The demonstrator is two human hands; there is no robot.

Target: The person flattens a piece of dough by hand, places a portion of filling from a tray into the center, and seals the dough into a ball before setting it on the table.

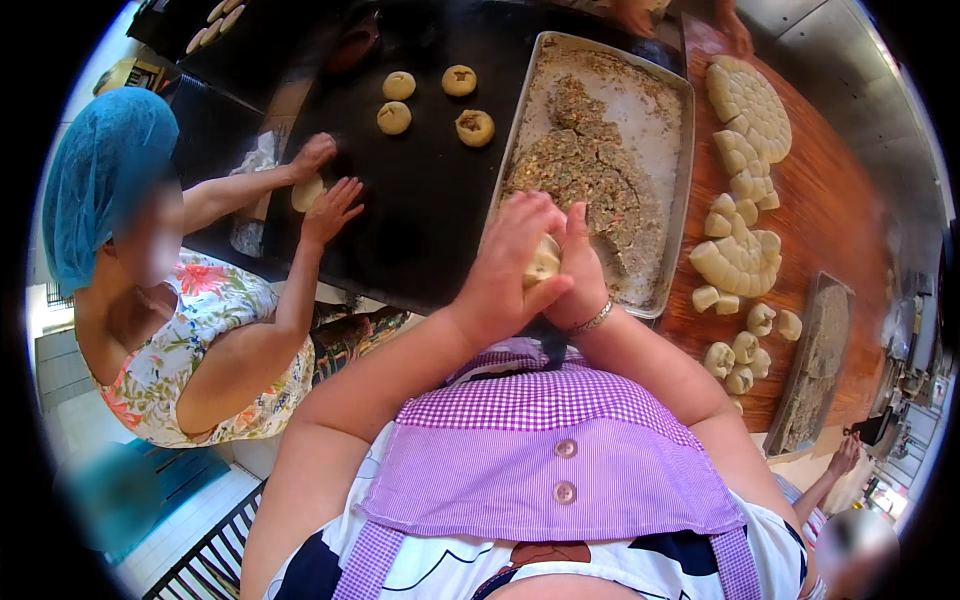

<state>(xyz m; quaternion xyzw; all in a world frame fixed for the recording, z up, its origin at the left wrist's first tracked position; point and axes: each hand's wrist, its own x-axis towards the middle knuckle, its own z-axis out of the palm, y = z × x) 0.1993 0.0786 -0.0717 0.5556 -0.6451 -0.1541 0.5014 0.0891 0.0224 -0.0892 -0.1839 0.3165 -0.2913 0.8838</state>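
Between my two hands is a pale dough ball point(543, 262), partly hidden by the fingers. My left hand point(502, 262) wraps round its left side, thumb across the front. Against the other side my right hand point(582, 268) is cupped, its thumb pointing up. Both are held over the near edge of a large metal tray point(677, 190). In that tray lies a mound of chopped, greyish-brown filling point(590, 175). Several round filled buns point(474, 128) sit on the black surface beyond my left hand.
To the right, a wooden table point(835, 210) carries portioned dough pieces point(750, 110), small dough balls point(745, 350) and a narrow metal tray point(815, 360). At left, a co-worker in a blue hair net point(105, 170) handles dough point(308, 193) by a black tray point(400, 220). Other people's hands point(735, 35) show at the far edge.
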